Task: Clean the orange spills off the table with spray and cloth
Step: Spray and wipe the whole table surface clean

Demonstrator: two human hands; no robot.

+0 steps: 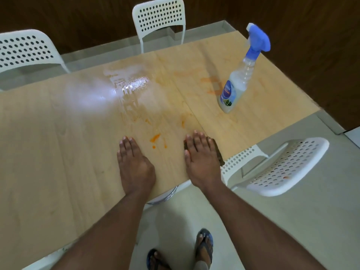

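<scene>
Orange spills dot the light wooden table between my two hands, and fainter orange smears lie further back beside the spray bottle. A clear spray bottle with a blue trigger head stands upright at the table's right end. My right hand lies flat with straight fingers, pressing down on a brown cloth, most of which is hidden under the palm. My left hand rests flat on the bare table, left of the spills.
A wet, shiny patch spreads across the table's far middle. White perforated chairs stand at the far left, the far middle and close on the right. My feet in blue sandals stand on the pale floor.
</scene>
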